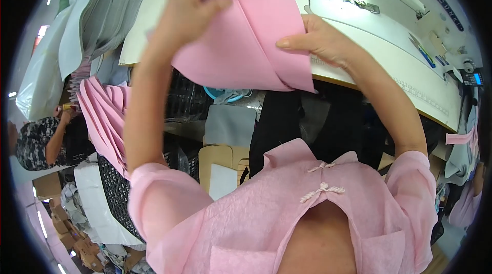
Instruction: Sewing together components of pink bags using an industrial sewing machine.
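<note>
Both hands, left hand [192,5] and right hand [320,41], should keep fingers pinched closed on the folded pink fabric piece [246,43], edges aligned, above the white bench [379,33].

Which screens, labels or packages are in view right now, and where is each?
Small control screen: far right, on the sewing machine's panel, rectangular, glowing blue.
Label: upper right, on the white machine arm, dark blue oblong with pale lettering.
Cardboard boxes: lower left on the floor, brown, piled.
Plastic bag: far left, large, translucent white.
</note>
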Action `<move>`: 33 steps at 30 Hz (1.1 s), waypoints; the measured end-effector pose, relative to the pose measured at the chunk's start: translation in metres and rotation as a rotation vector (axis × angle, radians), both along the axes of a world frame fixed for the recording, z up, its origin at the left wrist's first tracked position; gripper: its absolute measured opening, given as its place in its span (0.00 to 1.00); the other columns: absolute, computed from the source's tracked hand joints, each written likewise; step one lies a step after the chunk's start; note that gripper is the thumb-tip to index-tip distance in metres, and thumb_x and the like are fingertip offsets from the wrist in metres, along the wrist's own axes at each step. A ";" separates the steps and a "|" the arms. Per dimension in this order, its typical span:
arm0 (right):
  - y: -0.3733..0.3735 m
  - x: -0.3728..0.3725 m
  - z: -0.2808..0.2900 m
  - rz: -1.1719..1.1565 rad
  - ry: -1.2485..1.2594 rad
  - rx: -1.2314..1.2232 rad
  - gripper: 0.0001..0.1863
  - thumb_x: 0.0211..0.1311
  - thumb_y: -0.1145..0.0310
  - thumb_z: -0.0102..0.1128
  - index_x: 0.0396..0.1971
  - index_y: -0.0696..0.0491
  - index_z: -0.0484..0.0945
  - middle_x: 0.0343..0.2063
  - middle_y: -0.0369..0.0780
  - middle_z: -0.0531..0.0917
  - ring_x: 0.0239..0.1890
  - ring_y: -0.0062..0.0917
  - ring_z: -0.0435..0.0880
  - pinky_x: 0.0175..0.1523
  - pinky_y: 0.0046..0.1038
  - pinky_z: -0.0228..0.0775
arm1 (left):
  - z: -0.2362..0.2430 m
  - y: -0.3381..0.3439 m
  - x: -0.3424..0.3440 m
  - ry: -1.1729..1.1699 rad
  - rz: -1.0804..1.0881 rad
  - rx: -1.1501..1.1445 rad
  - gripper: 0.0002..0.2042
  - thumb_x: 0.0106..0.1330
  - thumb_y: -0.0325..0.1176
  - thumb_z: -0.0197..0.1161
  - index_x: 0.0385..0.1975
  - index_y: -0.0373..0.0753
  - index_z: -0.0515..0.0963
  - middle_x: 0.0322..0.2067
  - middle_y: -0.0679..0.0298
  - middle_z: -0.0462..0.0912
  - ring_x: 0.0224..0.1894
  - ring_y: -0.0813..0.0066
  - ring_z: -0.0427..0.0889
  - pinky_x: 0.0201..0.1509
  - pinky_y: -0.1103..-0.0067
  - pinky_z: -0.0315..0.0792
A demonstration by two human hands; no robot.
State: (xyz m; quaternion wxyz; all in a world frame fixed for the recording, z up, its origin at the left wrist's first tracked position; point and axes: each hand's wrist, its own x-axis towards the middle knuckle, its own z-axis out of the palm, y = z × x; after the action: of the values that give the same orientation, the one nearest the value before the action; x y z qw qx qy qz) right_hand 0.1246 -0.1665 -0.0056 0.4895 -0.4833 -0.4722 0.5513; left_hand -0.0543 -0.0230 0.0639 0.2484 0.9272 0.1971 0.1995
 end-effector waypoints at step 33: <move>0.028 0.126 -0.022 -0.220 -0.620 -0.160 0.07 0.42 0.72 0.59 0.12 0.55 0.72 0.13 0.33 0.72 0.19 0.14 0.66 0.25 0.19 0.57 | -0.050 -0.007 0.182 0.413 -0.498 0.481 0.08 0.42 0.33 0.60 0.21 0.36 0.75 0.24 0.57 0.78 0.31 0.63 0.76 0.34 0.67 0.68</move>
State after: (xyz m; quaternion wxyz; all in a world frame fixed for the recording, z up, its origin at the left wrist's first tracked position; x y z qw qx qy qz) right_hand 0.2509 -0.1385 -0.0273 0.3396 -0.7129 -0.4988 0.3573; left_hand 0.1280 -0.0299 0.0137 0.0202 0.9989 -0.0401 -0.0167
